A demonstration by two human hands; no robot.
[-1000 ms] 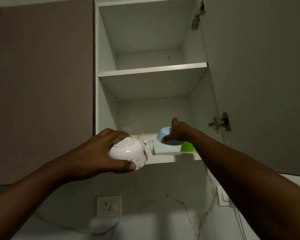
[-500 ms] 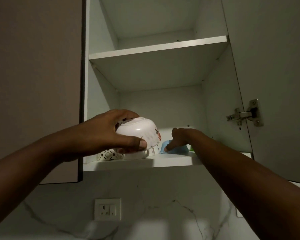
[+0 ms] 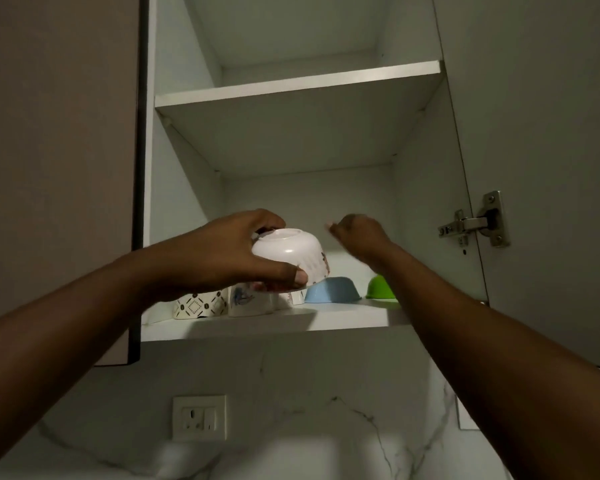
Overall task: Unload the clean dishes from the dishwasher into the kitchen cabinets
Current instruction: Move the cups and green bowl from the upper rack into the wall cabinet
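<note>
Bowl (image 3: 290, 258) upside down in our left hand (image 3: 229, 252), base up, rim tipped toward the shelf (image 3: 343, 318), thumb and fingers clamped around it above the cups (image 3: 222, 303); our right hand (image 3: 359, 233) hovers blurred, curled, gripping nothing, above the blue bowl (image 3: 331, 289)

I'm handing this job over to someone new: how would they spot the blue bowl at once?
Look into the open white wall cabinet and go to its lowest shelf. Among the dishes there, the small pale blue plastic bowl sits upside down, right of the patterned white cups and left of the upturned green bowl. It is the only blue piece.
</note>
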